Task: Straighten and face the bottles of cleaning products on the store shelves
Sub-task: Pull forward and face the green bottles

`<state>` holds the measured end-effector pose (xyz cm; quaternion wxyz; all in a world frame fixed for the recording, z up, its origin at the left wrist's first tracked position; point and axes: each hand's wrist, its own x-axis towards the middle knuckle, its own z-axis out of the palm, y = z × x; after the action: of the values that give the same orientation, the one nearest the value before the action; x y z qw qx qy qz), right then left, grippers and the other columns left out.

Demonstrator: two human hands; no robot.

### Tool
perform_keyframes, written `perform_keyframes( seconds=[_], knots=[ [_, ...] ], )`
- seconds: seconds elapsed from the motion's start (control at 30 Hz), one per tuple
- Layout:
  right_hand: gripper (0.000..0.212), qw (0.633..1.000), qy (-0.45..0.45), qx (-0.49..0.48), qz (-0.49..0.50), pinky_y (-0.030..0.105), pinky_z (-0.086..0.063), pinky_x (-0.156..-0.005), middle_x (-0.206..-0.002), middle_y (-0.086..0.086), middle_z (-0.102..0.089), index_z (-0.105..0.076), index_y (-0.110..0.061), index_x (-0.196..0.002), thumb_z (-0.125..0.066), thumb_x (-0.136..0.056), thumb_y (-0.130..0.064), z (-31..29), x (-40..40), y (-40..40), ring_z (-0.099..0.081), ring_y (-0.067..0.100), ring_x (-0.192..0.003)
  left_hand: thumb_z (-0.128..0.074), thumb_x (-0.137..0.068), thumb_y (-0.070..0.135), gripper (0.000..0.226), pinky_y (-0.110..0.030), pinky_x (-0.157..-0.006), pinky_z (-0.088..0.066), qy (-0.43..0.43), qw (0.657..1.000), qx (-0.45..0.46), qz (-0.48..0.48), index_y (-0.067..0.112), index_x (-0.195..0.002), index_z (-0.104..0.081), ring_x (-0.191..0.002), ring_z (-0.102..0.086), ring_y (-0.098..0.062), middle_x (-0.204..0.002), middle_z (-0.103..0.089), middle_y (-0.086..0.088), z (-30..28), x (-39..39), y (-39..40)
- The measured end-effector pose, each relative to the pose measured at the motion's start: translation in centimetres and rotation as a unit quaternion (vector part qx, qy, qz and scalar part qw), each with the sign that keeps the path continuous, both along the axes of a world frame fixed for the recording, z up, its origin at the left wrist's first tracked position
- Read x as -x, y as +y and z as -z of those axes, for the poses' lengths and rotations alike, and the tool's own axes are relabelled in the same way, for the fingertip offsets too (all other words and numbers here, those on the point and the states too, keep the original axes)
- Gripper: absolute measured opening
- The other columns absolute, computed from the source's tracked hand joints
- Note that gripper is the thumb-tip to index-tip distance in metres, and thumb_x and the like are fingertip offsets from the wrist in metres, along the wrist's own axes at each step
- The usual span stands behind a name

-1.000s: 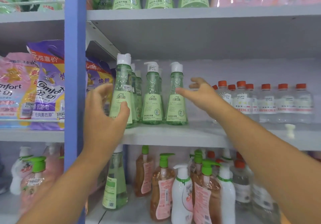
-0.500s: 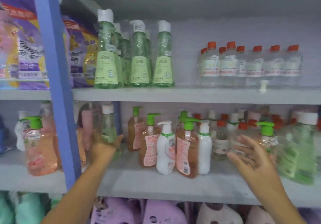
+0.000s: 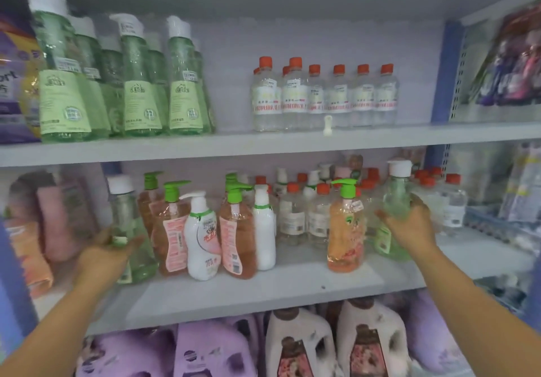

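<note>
- Green bottle with a white cap [image 3: 395, 198] at 3 o'clock on the middle shelf [image 3: 263, 286], gripped by the right hand [image 3: 409, 226], fingers curled round its body.
- Just at its 9 o'clock, touching or nearly so: an orange pump bottle [image 3: 345, 230] with a green pump.
- At 9 o'clock on the same shelf, a second green bottle [image 3: 126, 221], white-capped, held by the left hand [image 3: 109, 252], fingers wrapped round its lower half.
- Between the two hands: orange and white pump bottles [image 3: 202, 236] standing close together, with clear red-capped bottles [image 3: 292, 218] behind.
- At 11 o'clock on the upper shelf [image 3: 263, 142], tall green bottles [image 3: 184, 84] in a tight group; at 1 o'clock, a row of clear bottles [image 3: 325, 95] with red caps.
- At 6 o'clock, purple and white jugs [image 3: 301, 344].
</note>
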<state>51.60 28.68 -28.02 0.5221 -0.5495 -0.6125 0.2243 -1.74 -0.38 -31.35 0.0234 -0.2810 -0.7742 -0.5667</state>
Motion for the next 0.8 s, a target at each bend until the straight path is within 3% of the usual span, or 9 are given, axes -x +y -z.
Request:
perform_keyframes(
  seconds=[0.07,0.17,0.3,0.4,0.47,0.53,0.63,0.7,0.8],
  knots=[
    [0.058,1.000,0.019,-0.002,-0.021,0.035,-0.047,-0.079,-0.110,0.013,-0.068,-0.055,-0.010,-0.130,-0.085,-0.083,-0.026,0.1,0.0,0.8,-0.065,0.031,-0.094,-0.085,-0.083,0.041,0.035,-0.038,-0.070,-0.051,0.018,1.000,-0.001,-0.001,0.031,-0.104,-0.059,-0.080,-0.068,-0.029,-0.089,-0.071,-0.002,0.1,-2.2,-0.7],
    [0.047,1.000,0.007,-0.016,-0.015,0.030,-0.039,-0.067,-0.097,0.005,-0.066,-0.058,-0.013,-0.124,-0.081,-0.087,-0.032,0.5,-0.2,0.6,-0.060,0.025,-0.083,-0.081,-0.085,0.044,0.041,-0.048,-0.082,-0.056,0.020,1.000,-0.006,0.004,0.031,-0.117,-0.059,-0.090,-0.069,-0.029,-0.099,-0.070,0.000,0.4,-4.6,-1.8],
    [0.034,0.998,-0.005,-0.007,-0.065,0.024,-0.038,-0.058,-0.089,-0.011,-0.066,-0.059,-0.028,-0.107,-0.078,-0.085,-0.045,0.8,-0.9,-2.3,-0.060,0.012,-0.077,-0.082,-0.075,0.061,0.059,-0.046,-0.081,-0.054,0.012,1.000,0.016,0.007,0.032,-0.118,-0.055,-0.098,-0.066,-0.024,-0.114,-0.066,0.002,0.7,-7.4,-3.0],
    [0.033,0.992,0.028,0.003,-0.123,0.026,-0.048,-0.061,-0.090,-0.017,-0.073,-0.069,-0.030,-0.104,-0.079,-0.082,-0.054,1.7,-1.8,-5.8,-0.067,0.004,-0.083,-0.082,-0.069,0.069,0.052,-0.035,-0.070,-0.050,-0.009,0.999,0.028,0.018,0.039,-0.104,-0.059,-0.089,-0.067,-0.014,-0.099,-0.071,0.017,0.0,-10.6,-3.7],
    [0.028,0.986,0.059,0.001,-0.154,0.031,-0.055,-0.067,-0.087,-0.018,-0.077,-0.074,-0.033,-0.099,-0.082,-0.079,-0.052,1.7,-2.0,-8.5,-0.072,0.006,-0.086,-0.081,-0.064,0.071,0.039,-0.021,-0.060,-0.046,-0.030,0.999,0.007,0.040,0.054,-0.095,-0.063,-0.078,-0.067,0.002,-0.083,-0.072,0.030,-0.9,-13.5,-4.7],
    [0.024,0.977,0.069,0.006,-0.201,0.034,-0.058,-0.073,-0.085,-0.024,-0.076,-0.076,-0.035,-0.093,-0.085,-0.075,-0.048,1.0,-1.8,-11.5,-0.074,0.006,-0.084,-0.083,-0.062,0.066,0.033,-0.010,-0.053,-0.046,-0.045,0.997,-0.011,0.069,0.066,-0.090,-0.065,-0.074,-0.068,0.010,-0.082,-0.069,0.039,-1.8,-16.5,-5.9],
    [0.034,0.949,0.056,0.017,-0.309,0.025,-0.055,-0.067,-0.088,-0.022,-0.077,-0.079,-0.037,-0.091,-0.081,-0.062,-0.056,-0.6,-0.7,-16.2,-0.074,0.000,-0.079,-0.088,-0.070,0.051,0.043,-0.007,-0.053,-0.048,-0.051,0.994,-0.036,0.085,0.045,-0.109,-0.073,-0.075,-0.070,0.007,-0.087,-0.076,0.025,-3.1,-20.7,-7.9],
    [0.028,0.923,0.051,0.018,-0.382,0.014,-0.053,-0.057,-0.090,-0.021,-0.078,-0.080,-0.043,-0.088,-0.080,-0.062,-0.053,-2.4,0.4,-19.0,-0.073,-0.004,-0.075,-0.088,-0.068,0.052,0.047,-0.009,-0.058,-0.048,-0.035,0.996,-0.050,0.072,0.043,-0.110,-0.072,-0.078,-0.069,0.005,-0.088,-0.077,0.017,-4.5,-23.1,-9.5],
    [0.026,0.877,0.057,-0.006,-0.478,0.008,-0.052,-0.058,-0.091,-0.019,-0.079,-0.077,-0.053,-0.089,-0.080,-0.064,-0.051,-6.4,2.7,-22.1,-0.074,-0.001,-0.078,-0.088,-0.064,0.049,0.038,-0.001,-0.057,-0.045,0.017,0.994,-0.079,0.077,0.049,-0.097,-0.069,-0.076,-0.061,0.025,-0.081,-0.070,0.039,-8.2,-26.0,-11.8]
  ],
)
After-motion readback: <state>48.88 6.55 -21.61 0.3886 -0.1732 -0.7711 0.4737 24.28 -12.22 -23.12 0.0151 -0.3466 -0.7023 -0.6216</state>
